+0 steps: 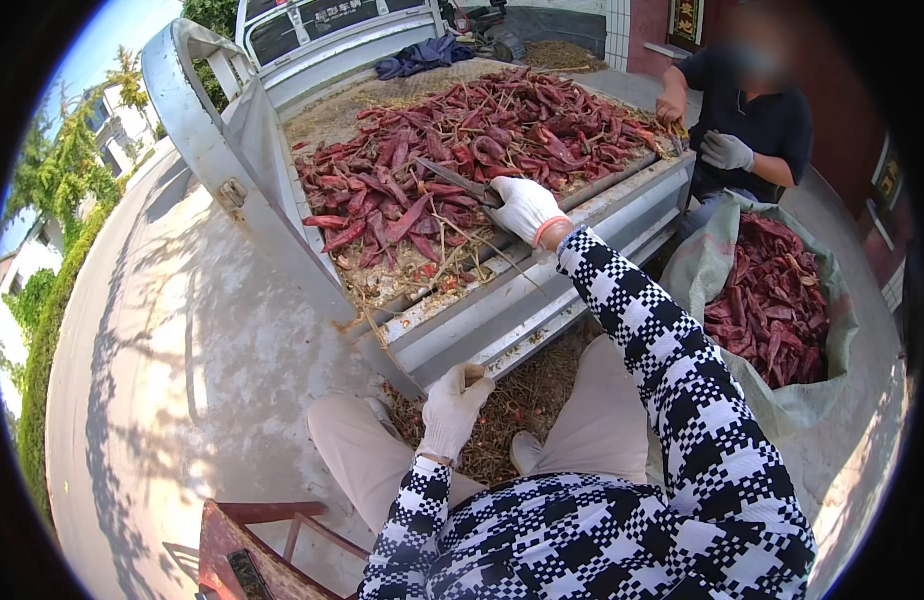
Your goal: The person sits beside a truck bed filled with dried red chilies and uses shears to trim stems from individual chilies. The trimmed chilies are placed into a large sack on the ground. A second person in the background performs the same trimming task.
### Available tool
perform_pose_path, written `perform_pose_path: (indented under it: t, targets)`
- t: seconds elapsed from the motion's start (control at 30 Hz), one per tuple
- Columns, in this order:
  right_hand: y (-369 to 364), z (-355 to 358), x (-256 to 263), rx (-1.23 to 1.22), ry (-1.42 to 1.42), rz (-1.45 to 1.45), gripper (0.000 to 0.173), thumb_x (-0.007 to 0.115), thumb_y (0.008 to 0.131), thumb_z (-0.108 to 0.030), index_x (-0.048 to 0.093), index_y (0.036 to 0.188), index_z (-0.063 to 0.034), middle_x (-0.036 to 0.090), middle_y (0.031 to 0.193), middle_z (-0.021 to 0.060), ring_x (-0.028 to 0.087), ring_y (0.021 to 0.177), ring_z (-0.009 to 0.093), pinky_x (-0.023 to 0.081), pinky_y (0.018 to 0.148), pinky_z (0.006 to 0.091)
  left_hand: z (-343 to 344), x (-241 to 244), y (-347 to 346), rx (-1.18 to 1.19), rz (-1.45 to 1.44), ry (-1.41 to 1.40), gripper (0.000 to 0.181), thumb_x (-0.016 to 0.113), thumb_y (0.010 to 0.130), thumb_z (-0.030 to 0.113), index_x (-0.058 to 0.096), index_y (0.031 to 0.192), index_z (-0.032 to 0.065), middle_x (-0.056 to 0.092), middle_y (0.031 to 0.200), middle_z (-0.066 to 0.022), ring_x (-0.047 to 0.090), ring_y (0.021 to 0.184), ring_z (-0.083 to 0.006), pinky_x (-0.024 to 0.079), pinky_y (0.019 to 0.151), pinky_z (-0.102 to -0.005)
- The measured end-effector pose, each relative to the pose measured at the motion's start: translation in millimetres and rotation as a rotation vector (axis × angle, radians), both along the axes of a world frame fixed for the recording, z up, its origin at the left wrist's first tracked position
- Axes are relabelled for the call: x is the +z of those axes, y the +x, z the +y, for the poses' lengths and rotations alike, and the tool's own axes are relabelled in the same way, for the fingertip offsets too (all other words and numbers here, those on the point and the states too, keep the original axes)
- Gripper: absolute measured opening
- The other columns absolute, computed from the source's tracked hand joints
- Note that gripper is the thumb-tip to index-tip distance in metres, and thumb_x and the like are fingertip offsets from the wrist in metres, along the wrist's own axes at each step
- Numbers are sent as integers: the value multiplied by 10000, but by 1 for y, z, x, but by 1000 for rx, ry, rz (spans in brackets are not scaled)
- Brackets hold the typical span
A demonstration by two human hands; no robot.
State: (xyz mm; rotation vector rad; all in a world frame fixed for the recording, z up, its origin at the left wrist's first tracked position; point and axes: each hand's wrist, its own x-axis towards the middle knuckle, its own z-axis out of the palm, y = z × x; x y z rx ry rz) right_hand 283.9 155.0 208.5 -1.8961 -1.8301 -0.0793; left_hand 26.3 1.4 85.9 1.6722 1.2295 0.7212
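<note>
My right hand (523,206), in a white knit glove, grips metal scissors (456,178) whose long blade points up and left over the heap of dried red chilli peppers (432,161). The heap lies on the truck bed, with pale dry stems among the pods. My left hand (454,412), gloved too, hovers by the lower edge of the lowered tailgate (507,311). Its fingers curl toward the thumb; nothing shows in them, and whether they are closed cannot be seen. Plant litter (499,427) covers the ground between my shoes.
At the right stands a woven sack (732,251) full of red chillies (769,300). A co-worker (754,112) sits beyond it, hands near the tailgate corner. The truck's side panel (259,217) rises at left. Dark cloth (424,57) lies at the bed's far end; a reddish frame (252,547) is lower left.
</note>
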Motion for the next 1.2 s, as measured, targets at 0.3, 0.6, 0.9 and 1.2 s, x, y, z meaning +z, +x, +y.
perform_pose_path:
  t: [0.3, 0.6, 0.9, 1.2]
  targets:
    - [11, -72, 38, 153, -21, 173, 282, 637, 893, -291, 634, 1006, -33, 669, 887, 228, 656, 860, 415, 526, 733, 464, -4, 40, 14, -133, -672, -433, 456, 617, 956, 309, 560, 1274, -13, 671, 1035, -124, 612, 724, -116, 509, 592, -245]
    - [-44, -152, 35, 666, -208, -178, 246, 683, 800, -226, 611, 979, -73, 657, 853, 165, 660, 825, 384, 521, 713, 467, 8, 49, 10, -218, -942, -802, 520, 449, 1026, 515, 571, 1255, 64, 672, 917, -163, 571, 631, -142, 413, 511, -244]
    - [-46, -160, 11, 548, -93, 103, 265, 738, 774, -203, 607, 921, -26, 635, 816, 189, 628, 783, 392, 499, 666, 443, -1, 61, 14, -170, -755, -602, 229, 536, 996, 236, 621, 1018, 24, 654, 773, -106, 558, 513, -115, 428, 424, -234]
    - [-2, -220, -38, 147, -373, 227, 557, 780, 739, -535, 638, 923, -29, 639, 741, 195, 661, 754, 388, 502, 658, 442, 10, 40, 0, -188, -983, -578, 180, 607, 961, 206, 610, 985, 27, 642, 833, -82, 620, 612, -152, 425, 399, -241]
